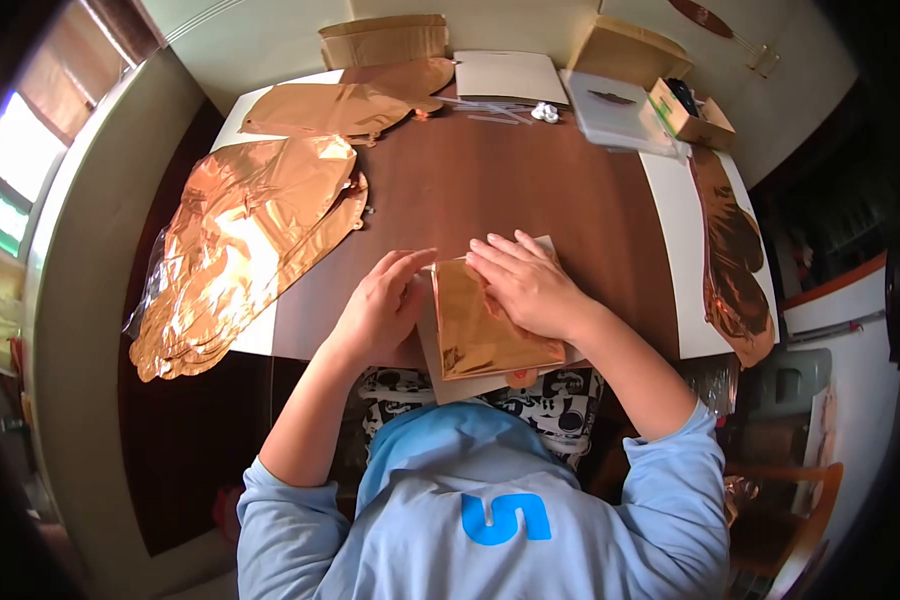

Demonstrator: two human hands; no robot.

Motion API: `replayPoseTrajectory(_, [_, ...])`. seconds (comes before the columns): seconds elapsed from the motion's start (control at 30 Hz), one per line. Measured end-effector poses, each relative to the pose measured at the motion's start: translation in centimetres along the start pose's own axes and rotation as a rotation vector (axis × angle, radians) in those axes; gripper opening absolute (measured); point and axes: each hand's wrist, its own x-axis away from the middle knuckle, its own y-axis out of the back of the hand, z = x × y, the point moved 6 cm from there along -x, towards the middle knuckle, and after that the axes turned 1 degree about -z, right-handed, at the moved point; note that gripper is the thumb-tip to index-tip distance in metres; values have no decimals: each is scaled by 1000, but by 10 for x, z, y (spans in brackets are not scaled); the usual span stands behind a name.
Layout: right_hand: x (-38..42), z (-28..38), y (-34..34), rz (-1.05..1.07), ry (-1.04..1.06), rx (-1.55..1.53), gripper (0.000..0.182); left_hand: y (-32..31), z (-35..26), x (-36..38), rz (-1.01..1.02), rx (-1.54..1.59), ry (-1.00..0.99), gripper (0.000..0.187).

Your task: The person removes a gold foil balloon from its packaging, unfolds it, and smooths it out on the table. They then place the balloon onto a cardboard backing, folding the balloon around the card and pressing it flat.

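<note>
A flat piece of copper-coloured foil (480, 330), folded into a rough square, lies near the table's front edge in the head view. It looks like the same material as the deflated foil balloons nearby. Under it, a pale board (432, 350) shows along the sides. My right hand (532, 288) presses flat on the foil's right part, fingers stretched, with a creased fold showing beside the palm. At the foil's left edge is my left hand (380, 305), fingers bent loosely with a gap to the thumb; whether its fingertips touch the foil is hard to see.
Deflated copper foil balloons (240, 235) are piled on the left, with another balloon (340, 105) behind. Clear strips (490, 110), a white box (510, 78), a plastic tray (610, 110) and a small carton (692, 115) stand at the back. A dark foil strip (730, 250) lies right.
</note>
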Motion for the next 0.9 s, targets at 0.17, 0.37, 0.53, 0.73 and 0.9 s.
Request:
replayPoseTrajectory(0.17, [1,-2,6,-41,-14,-121,45,-5,6,1,26,-197,-144,42])
replayPoseTrajectory(0.37, [-3,3,10,-40,9,-241,43,-7,1,-9,49,-225,-212,37])
replayPoseTrajectory(0.53, [-2,2,6,-64,46,-273,42,-8,8,-10,32,-213,-270,28])
replayPoseTrajectory(0.73, [-2,2,5,-71,48,-261,42,-6,7,-8,-19,-235,-264,23])
replayPoseTrajectory(0.9, [-3,5,4,-82,51,-222,43,-8,-3,3,-71,-257,-161,33])
